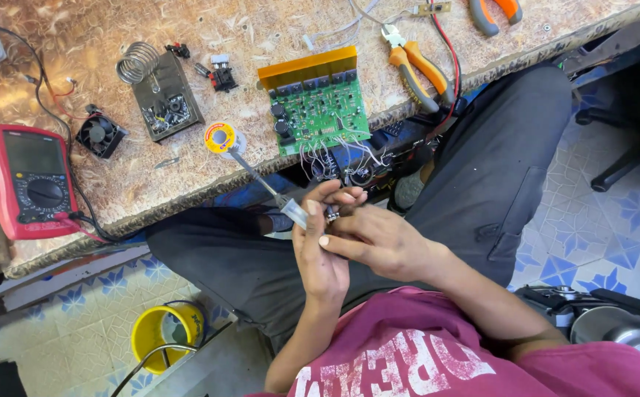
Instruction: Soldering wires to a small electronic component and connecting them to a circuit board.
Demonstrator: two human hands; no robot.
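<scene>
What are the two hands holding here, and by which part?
Both the left hand and right hand pinch a small dark component between their fingertips; which part they grip cannot be told.

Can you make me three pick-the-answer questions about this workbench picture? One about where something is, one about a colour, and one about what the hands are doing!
1. Where is the red multimeter?
A. at the left end of the bench
B. on the floor
C. on the person's lap

2. What colour is the circuit board?
A. blue
B. green
C. white

3. What is happening with the left hand and right hand?
A. both lie flat on the bench
B. both pinch a small part together above the lap
C. one lifts the pliers

Answers: 1 A, it lies by the bench's left edge. 2 B, its face is green. 3 B, the fingertips meet on the part, and the pliers lie untouched.
</scene>
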